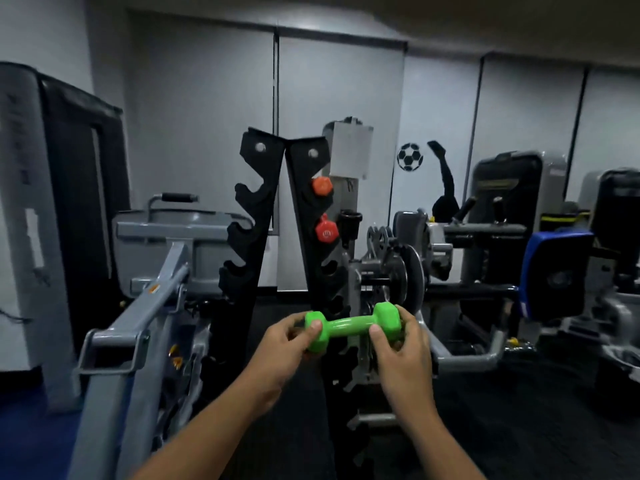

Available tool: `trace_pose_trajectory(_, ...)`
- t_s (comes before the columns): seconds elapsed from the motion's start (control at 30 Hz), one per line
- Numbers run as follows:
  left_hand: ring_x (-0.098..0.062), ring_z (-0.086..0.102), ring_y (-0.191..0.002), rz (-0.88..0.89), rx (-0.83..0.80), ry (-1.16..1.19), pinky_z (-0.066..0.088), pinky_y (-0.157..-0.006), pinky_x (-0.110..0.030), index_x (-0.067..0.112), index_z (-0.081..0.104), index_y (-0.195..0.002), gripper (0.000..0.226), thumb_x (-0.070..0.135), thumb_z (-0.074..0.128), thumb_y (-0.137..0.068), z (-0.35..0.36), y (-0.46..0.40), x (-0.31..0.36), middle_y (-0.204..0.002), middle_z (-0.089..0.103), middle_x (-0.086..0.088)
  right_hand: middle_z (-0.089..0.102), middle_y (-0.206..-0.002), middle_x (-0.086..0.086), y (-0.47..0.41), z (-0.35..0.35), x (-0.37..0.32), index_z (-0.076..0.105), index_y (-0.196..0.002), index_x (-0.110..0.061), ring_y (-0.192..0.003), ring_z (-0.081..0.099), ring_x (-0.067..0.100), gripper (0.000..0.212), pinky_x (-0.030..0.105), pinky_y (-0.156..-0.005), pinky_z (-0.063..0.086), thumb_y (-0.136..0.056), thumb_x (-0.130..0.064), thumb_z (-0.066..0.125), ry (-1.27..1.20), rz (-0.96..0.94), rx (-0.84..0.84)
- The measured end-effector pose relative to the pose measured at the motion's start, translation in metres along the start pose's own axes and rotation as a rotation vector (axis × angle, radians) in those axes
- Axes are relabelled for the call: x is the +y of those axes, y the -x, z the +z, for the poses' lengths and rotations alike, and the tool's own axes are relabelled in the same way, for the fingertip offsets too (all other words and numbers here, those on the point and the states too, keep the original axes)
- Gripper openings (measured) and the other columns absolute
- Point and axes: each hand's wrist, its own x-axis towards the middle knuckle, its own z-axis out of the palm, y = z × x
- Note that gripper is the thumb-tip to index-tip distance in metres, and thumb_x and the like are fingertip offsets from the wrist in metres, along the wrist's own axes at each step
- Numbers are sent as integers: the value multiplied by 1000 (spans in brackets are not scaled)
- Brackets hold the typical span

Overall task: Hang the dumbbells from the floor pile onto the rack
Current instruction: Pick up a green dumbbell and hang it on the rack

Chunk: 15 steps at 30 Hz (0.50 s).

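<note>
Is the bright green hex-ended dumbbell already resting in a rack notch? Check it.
No, the bright green hex-ended dumbbell is held in front of the black notched rack, gripped at its ends by the left hand and right hand.

- A tall grey and black machine (52, 209) stands at the far left.
- A grey metal frame (145, 306) slopes down toward the camera at the left, with small orange marks on it.
- A weight-plate machine (405, 268) with round metal discs is in the middle, behind.
- A blue padded part (554, 271) is at the right, in front of what seems to be a dark seat; the view is blurred there.
- On the pale wall, a football sticker (409, 156) sits beside a black figure sticker (446, 181).
</note>
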Motion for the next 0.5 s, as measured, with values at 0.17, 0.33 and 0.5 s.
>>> trace_pose_trajectory(0.17, -22, 73, -111, 12, 16, -73, 53, -109, -50, 20, 76, -121, 30, 35, 73, -95, -2, -2, 15, -115, 78, -3, 55, -125, -8, -8, -4, -9, 60, -143, -27, -108, 59, 0, 44, 35, -102, 51, -100, -27, 69, 24, -30, -15)
trace_pose_trajectory(0.33, -25, 75, -103, 3, 0, -68, 63, -89, -40, 16, 74, -117, 24, 29, 73, -97, 1, 2, 28, -120, 72, -20, 64, -120, -14, -15, 0, -12, 62, -139, -36, -109, 64, 5, 42, 41, -99, 55, -98, -31, 71, 15, -20, 52)
trace_pose_trajectory(0.5, -32, 76, -102, -32, -14, -15, 65, -83, -45, 20, 76, -116, 28, 28, 81, -90, 10, 11, 29, -111, 67, -20, 66, -120, -11, -22, 5, -21, 63, -136, -34, -108, 63, 9, 35, 46, -99, 55, -101, -29, 67, 4, -6, 105)
